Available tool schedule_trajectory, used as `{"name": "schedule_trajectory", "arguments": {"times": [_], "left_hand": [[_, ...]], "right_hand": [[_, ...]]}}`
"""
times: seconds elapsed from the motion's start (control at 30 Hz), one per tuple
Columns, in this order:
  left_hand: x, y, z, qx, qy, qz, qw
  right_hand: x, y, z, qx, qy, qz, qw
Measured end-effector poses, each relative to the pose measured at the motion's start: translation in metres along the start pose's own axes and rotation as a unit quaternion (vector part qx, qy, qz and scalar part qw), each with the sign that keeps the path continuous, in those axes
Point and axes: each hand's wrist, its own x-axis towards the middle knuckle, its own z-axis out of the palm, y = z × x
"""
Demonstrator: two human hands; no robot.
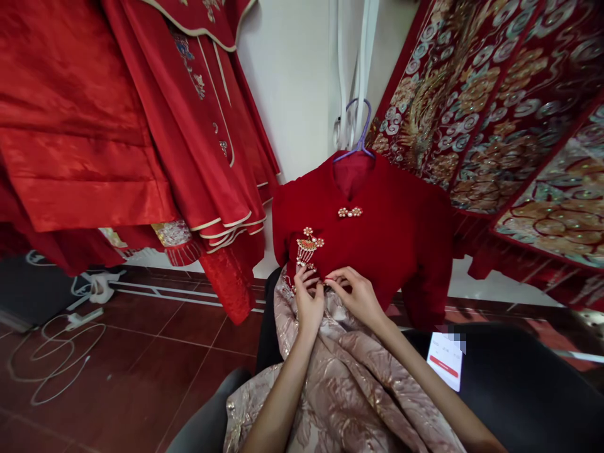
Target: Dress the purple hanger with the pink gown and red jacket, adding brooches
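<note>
A red velvet garment (391, 233) hangs in front of me on a purple hanger (362, 135). Pearl-and-gold flower ornaments (350, 212) sit below its neck. On its chest is a fan-shaped brooch (307, 247) with beaded tassels. My left hand (309, 305) is closed at the garment's lower edge just under the brooch, fingers pinching the cloth. Close beside it, my right hand (356, 294) pinches with thumb and forefinger; a tiny red bit shows at the tips, too small to name. Shiny pinkish-gold brocade (349, 390) lies bunched under both forearms.
Red garments (217, 126) hang at the left, and embroidered dark red ones (491, 107) at the right. A lit phone (445, 360) rests on a black surface (519, 384) to my right. White cables and a power strip (85, 319) lie on the tiled floor (155, 371).
</note>
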Motion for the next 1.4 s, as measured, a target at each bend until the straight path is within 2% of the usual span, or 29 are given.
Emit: {"name": "schedule_trajectory", "arguments": {"times": [0.17, 0.4, 0.57, 0.87, 1.1, 1.23, 1.4], "left_hand": [[0.014, -0.003, 0.006, -0.05, 0.023, -0.007, 0.998], [0.016, -0.007, 0.008, -0.041, 0.005, 0.008, 0.999], [0.013, -0.006, 0.007, -0.033, 0.01, 0.011, 0.999], [0.019, -0.012, 0.008, -0.04, 0.045, 0.016, 0.998], [0.022, -0.018, 0.003, -0.047, 0.026, -0.008, 0.999], [0.024, -0.018, -0.001, -0.004, 0.002, 0.024, 1.0], [0.02, -0.015, 0.003, 0.015, 0.002, 0.042, 0.999]], "right_hand": [[0.012, 0.004, 0.012, 0.015, 0.034, 0.026, 0.999], [0.01, 0.021, 0.026, 0.016, 0.072, 0.021, 0.997], [0.005, 0.018, 0.027, 0.036, 0.068, 0.027, 0.997], [0.015, 0.018, 0.034, 0.029, 0.072, 0.023, 0.997], [0.011, 0.023, 0.037, 0.022, 0.086, 0.02, 0.996], [0.015, 0.023, 0.037, 0.018, 0.092, 0.022, 0.995], [0.015, 0.022, 0.041, 0.032, 0.099, 0.025, 0.994]]}}
